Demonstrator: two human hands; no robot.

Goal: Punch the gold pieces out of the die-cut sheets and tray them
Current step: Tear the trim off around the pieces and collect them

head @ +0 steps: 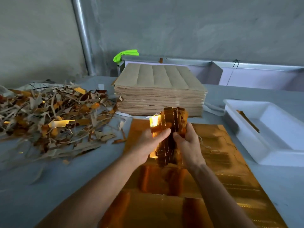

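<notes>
Far left on the grey bench [24,186] lies a heap of offcuts [54,119], brown and gold strips tangled together. At centre, both hands hold a bundle of punched gold pieces [167,129] upright above the gold die-cut sheet [222,170], which lies flat on the near bench. The left hand [148,145] grips the bundle's left flank, thumb laid across its face; the right hand [189,143] curls round its right flank, fingers [176,134] pressed to the front. The bundle's long axis runs near to far, tilted up and away from the person. Behind it stands a tall stack of brown-backed sheets [161,92]. The white tray [243,139] sits to the right of the bundle, apart from it, and holds one thin strip [248,120]; the right hand is the nearer to it, so the transfer would likely go rightward. Beyond the bench, a grey wall [181,22], a metal pole [82,35] and a bright green cloth [125,55] on a far rail.
</notes>
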